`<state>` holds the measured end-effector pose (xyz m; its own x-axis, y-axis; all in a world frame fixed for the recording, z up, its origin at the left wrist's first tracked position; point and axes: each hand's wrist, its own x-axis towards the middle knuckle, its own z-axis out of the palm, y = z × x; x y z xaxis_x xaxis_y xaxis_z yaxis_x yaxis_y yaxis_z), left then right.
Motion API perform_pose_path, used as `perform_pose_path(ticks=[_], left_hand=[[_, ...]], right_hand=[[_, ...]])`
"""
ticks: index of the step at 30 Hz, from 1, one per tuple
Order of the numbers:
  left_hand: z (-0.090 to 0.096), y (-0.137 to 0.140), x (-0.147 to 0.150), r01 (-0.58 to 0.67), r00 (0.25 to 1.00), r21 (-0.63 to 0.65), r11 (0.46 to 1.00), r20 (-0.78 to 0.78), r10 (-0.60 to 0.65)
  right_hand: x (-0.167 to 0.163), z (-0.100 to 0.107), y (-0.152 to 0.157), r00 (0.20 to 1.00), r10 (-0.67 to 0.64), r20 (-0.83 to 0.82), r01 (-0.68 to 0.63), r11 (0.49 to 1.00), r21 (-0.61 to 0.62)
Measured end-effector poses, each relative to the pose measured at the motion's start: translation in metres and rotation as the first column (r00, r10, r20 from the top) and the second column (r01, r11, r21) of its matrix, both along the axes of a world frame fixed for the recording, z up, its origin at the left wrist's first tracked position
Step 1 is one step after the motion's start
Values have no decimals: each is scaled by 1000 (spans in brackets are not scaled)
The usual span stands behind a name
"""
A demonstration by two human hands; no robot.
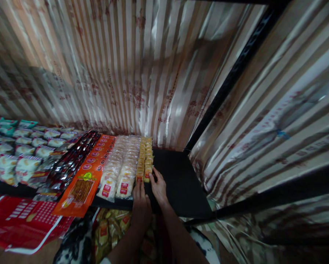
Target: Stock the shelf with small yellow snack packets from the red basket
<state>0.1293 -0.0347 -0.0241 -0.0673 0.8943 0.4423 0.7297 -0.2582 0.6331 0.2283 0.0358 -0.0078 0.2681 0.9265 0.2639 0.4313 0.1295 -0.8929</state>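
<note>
Two narrow rows of small yellow snack packets run back along a black shelf (178,179), a left row (140,161) and a right row (148,159). My left hand (141,201) has its fingers stretched forward, the tips touching the front of the left row. Beside it, my right hand (159,187) has thumb and forefinger apart at the right row's front right edge. Neither hand visibly closes round a packet. Just left of these stand two rows of clear-wrapped white packs (124,179) with red labels. Below the shelf, more yellow packets (109,227) lie between my legs.
Orange snack packets (83,183), dark shiny packets (71,157) and white bags (28,167) fill the shelf's left part. A red printed bag (24,222) lies below. Striped sheeting (142,66) hangs behind, with a black shelf post (222,88) at right.
</note>
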Motion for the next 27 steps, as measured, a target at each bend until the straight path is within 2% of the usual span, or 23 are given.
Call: perform_pose_path(ticks=[8,12,20,27], left_hand=[[3,0,7,-26,999,-9,1000,-32,25],[4,0,7,-41,998,-9,999,-45,40],[-3,0,10,-69,996,107,992,-43,74],[-5,-1,9,-71,993,200,977,-81,88]], right_hand=[[-2,1,1,1000,12,19,-12,1000,5],[-3,3,0,1000,-3,-2,3,999,-50],[-6,5,4,999,-35,30,37,996,-87],[-7,6,1,999,-29,-12,29,998,-52]])
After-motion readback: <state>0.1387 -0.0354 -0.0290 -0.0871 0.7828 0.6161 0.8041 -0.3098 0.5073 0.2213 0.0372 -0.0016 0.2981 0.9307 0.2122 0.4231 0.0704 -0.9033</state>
